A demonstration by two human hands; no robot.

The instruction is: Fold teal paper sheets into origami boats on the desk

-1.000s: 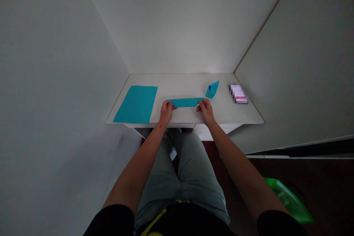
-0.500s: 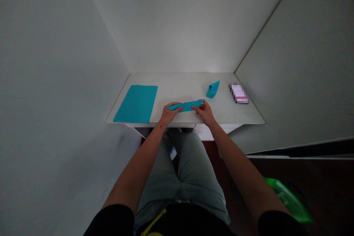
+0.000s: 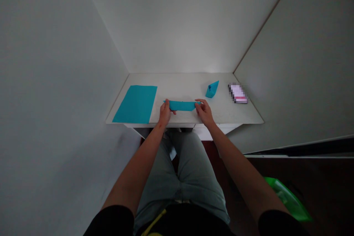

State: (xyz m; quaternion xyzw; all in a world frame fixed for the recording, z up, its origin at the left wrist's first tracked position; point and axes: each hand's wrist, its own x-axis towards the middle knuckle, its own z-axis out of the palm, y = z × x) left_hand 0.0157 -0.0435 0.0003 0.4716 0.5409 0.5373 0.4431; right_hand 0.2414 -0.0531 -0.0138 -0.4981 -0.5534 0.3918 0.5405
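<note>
Left hand point(image 3: 165, 113) pinching left end of folded teal paper strip point(image 3: 182, 105); right hand point(image 3: 204, 112) pinching right end. Both grips narrow. Strip now straightened, level, at front of white worktop point(image 3: 188, 84), mid-frame. Teal sheet point(image 3: 135, 104) left; paper boat point(image 3: 212, 89) right.

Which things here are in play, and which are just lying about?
In play:
- left hand and right hand, holding the ends of a folded teal paper strip
- teal paper sheet, flat on the desk
- teal paper boat

Lying about:
- blurred pink-and-white object
- white desk
- green plastic item on the floor
</note>
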